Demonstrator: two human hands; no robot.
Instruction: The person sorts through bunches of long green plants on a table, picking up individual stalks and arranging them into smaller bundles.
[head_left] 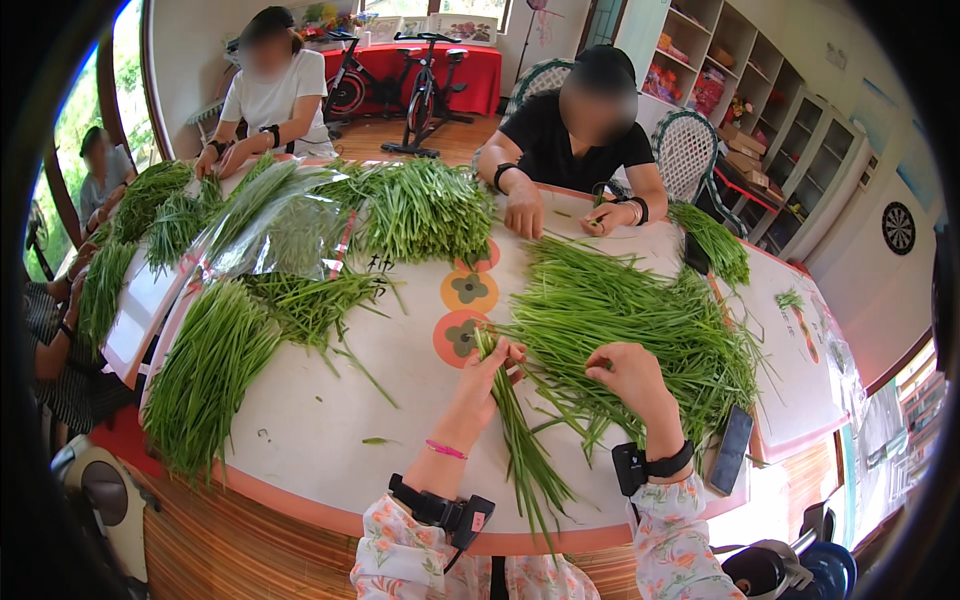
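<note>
My left hand is closed round the upper end of a small bunch of long flat green chives, whose loose ends hang toward the table's near edge. To its right, my right hand is held over the near side of a large spread pile of chives. Its fingers curl inward, and whatever may be between them is hidden. Both wrists wear black straps with small devices.
A neat chive stack lies at left, another heap farther back beside clear plastic film. A phone rests at the table's right edge. Across sits a person in black handling chives; another in white works far left.
</note>
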